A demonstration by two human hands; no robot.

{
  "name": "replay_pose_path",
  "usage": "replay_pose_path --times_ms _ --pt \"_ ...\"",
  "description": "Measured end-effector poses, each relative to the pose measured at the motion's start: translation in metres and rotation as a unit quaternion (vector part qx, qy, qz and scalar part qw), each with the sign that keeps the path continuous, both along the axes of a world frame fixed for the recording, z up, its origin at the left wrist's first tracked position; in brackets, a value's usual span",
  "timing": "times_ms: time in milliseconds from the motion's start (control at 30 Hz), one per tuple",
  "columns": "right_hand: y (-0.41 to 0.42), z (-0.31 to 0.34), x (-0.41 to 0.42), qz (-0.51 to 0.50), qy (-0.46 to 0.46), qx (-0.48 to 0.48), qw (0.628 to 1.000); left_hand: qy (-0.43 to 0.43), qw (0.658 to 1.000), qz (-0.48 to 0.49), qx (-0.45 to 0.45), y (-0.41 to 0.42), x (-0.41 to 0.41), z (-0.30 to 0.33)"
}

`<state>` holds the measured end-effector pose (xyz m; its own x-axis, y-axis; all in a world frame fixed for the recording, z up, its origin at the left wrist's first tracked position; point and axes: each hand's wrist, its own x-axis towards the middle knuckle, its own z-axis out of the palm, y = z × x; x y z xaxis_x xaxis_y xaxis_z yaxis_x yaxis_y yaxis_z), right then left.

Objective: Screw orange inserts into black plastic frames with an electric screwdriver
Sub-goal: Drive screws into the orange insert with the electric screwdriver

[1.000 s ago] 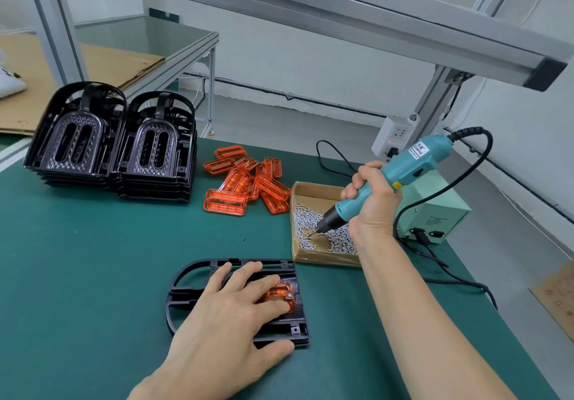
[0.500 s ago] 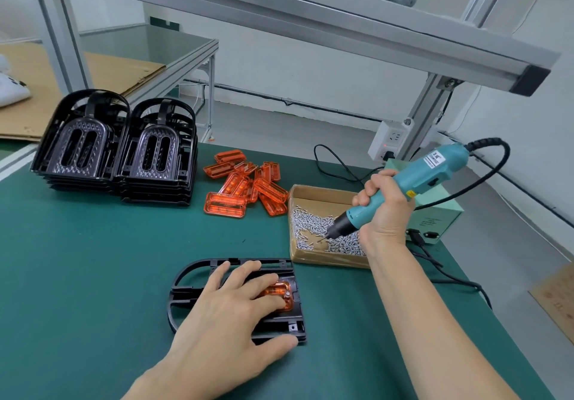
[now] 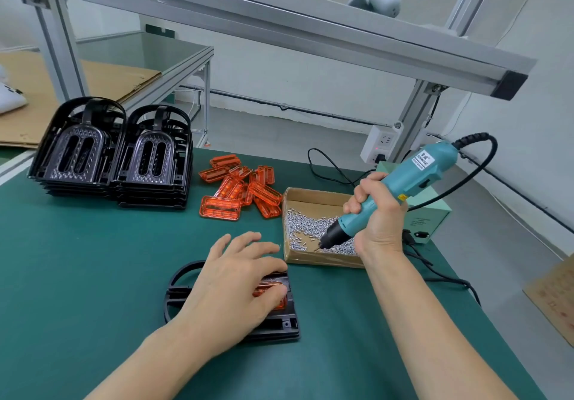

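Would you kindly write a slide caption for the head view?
Left hand presses orange insert into black frame while right hand dips electric screwdriver into screw box.

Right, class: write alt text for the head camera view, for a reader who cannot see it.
A right hand dips a teal electric screwdriver into a cardboard box of screws while the left hand presses an orange insert into a black frame on a green table.
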<state>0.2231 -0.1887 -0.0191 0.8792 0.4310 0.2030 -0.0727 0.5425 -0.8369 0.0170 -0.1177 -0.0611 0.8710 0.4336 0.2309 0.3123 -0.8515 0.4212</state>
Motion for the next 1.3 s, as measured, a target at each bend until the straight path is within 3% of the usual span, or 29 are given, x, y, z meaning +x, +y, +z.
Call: replay_pose_path --times_ms 300,467,700,1300 --pt "-0.007 0.022 -0.004 0.008 0.046 0.028 0.999 -0.043 0.997 0.05 -0.051 0.013 -0.031 -0.014" --pt "-0.003 0.023 -0.03 0.069 0.061 0.073 0.993 -0.034 0.993 0.071 -0.083 0.015 -0.047 -0.013" --pt "0.001 0.018 -0.064 0.146 0.071 0.064 0.985 -0.015 0.992 0.085 -0.091 0.008 -0.052 -0.022" --pt "0.02 -0.002 -0.109 0.198 -0.063 0.005 0.978 0.026 0.994 0.094 -0.043 0.006 -0.05 -0.026"
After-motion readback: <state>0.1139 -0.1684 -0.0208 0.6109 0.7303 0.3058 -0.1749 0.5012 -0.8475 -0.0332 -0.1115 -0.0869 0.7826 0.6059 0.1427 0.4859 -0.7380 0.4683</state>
